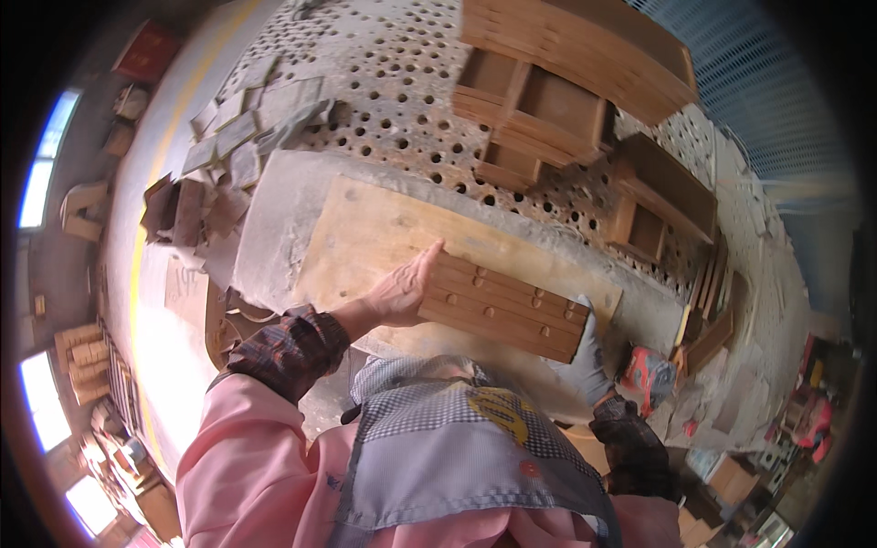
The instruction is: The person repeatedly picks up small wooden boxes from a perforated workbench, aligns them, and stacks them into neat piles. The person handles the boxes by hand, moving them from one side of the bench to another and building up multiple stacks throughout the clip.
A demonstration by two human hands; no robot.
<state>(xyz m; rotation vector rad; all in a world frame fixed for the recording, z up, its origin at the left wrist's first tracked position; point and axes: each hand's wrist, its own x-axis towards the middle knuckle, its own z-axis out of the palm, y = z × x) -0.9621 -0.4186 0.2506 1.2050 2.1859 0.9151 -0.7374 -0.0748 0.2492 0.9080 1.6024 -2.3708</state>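
A wooden drawer unit (503,308) with several half-round finger notches in its face is held between my two hands above a plywood board (363,233). My left hand (408,288), bare, grips its left end with the thumb along the upper corner. Around the right end is my right hand (584,363), in a grey glove; its fingers are partly hidden behind the wood. The board lies on a grey, dusty slab (274,205) on the worktable.
Beyond the slab stretches a worktable top full of holes (404,89). Wooden cabinets (575,55), (668,181) stand at the far right. A red and grey object (647,377), perhaps a power sander, sits right of my glove. Sanding sheets (233,133) and a torn cardboard box (179,212) lie left.
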